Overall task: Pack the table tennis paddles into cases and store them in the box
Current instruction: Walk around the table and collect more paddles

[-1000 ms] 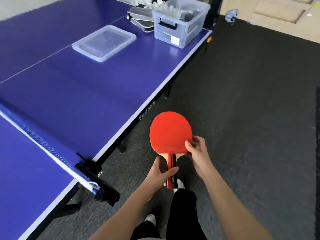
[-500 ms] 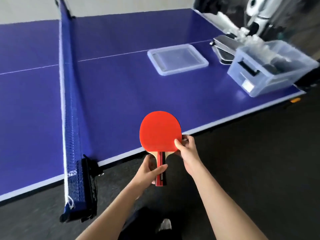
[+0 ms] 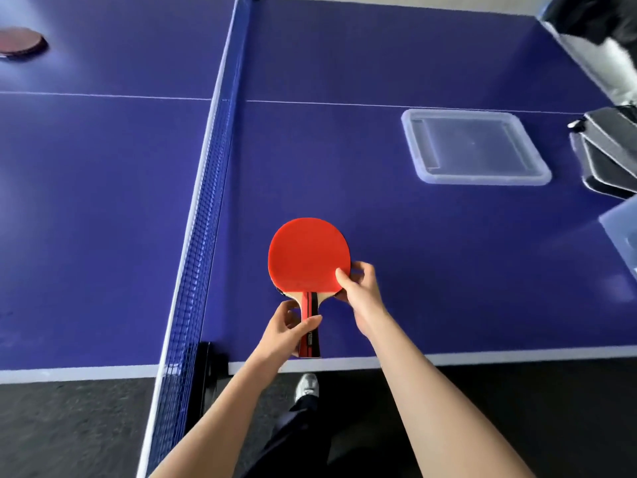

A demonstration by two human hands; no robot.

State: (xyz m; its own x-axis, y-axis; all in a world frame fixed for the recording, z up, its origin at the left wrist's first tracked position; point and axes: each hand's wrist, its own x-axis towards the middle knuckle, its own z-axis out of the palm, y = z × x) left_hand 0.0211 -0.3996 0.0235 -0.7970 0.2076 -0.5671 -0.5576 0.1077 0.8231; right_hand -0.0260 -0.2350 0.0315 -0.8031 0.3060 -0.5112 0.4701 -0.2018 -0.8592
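Red paddle (image 3: 308,255) sits in both your hands, face up, blade away from you, held above the near strip of the blue counter (image 3: 431,243), just right of the net (image 3: 203,215). Handle end hangs about over the counter's white near edge.

Your left hand (image 3: 287,331): fingers curled round the handle, thumb laid across its top. Your right hand (image 3: 360,288): thumb on the red face at the blade's right rim, fingers (image 3: 362,269) wrapped behind it, pinching the blade edge.

Outward to the right: a broad bare stretch of blue between the paddle and the clear lid (image 3: 474,148), which lies flat, well apart from your hands, just this side of the white centre line. Beyond the lid, at the right frame edge, grey-black cases (image 3: 608,157) are stacked; below them a corner of the clear box (image 3: 620,229) shows, mostly cut off.

Left of the net: a second paddle (image 3: 21,44), blurred, lies far off near the top-left corner. Dark floor (image 3: 69,426) runs along the counter's near edge; your shoe (image 3: 306,386) shows beneath it.
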